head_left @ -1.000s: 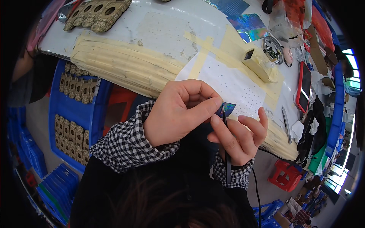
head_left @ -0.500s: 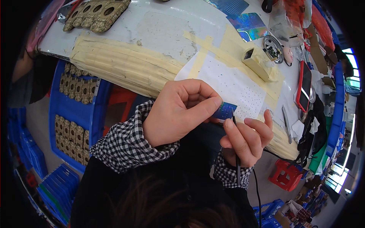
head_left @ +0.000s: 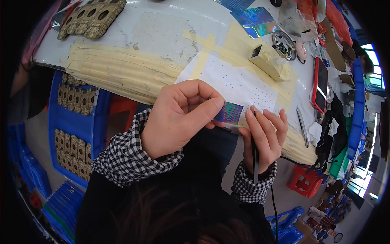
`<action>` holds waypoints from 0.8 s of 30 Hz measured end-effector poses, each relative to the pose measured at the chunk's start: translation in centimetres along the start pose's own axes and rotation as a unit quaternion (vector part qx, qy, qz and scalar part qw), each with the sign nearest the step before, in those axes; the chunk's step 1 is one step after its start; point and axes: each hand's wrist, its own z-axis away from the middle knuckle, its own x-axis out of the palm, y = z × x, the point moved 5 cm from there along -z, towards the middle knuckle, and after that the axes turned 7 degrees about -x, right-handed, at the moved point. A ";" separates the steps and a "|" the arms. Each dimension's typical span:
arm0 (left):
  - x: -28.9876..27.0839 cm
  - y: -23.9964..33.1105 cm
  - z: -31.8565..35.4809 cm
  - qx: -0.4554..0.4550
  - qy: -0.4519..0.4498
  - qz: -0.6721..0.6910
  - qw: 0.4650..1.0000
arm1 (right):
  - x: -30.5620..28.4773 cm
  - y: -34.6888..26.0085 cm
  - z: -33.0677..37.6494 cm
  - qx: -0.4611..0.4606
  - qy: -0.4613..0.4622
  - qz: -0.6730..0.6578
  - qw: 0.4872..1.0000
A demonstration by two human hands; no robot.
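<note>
A small shiny holographic sheet with rows of fine marks is pinched between the thumb and fingers of my left hand. Just to its right, my right hand grips slim dark tweezers like a pen. Their tips point up near the edge of the sheet and are partly hidden by my fingers. Behind both hands, a white paper dotted with tiny dark specks lies taped to the table.
A tape-wrapped block, a round metal dish of small dark pieces and a red-edged phone stand rightward. Silver tweezers lie near the edge. Camouflage-patterned shells sit far left; a blue tray holds several more.
The tweezers have drawn away from the sheet's right edge. More of the sheet's face now shows, turned toward me. The view has shifted slightly.
</note>
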 end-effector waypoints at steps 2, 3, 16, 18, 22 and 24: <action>0.0 0.0 -0.1 -0.002 -0.002 -0.004 1.000 | 0.0 -0.1 -0.6 0.001 -0.006 0.002 1.000; 0.0 0.0 -0.1 -0.003 -0.001 -0.005 1.000 | 0.1 -0.1 -0.8 0.001 -0.009 0.001 1.000; 0.0 0.0 -0.2 0.001 -0.001 -0.002 1.000 | -0.3 0.2 -2.8 -0.039 -0.085 -0.026 0.995; 0.0 0.0 -0.2 -0.003 0.000 -0.003 1.000 | -0.5 0.6 -2.5 -0.017 -0.058 -0.040 0.997; 0.1 0.1 -0.1 -0.007 0.006 -0.008 1.000 | -1.1 1.6 -2.0 0.026 -0.029 -0.105 0.994; 0.1 0.1 -0.1 -0.010 0.005 -0.011 1.000 | -1.3 2.1 -1.6 0.058 0.006 -0.147 0.988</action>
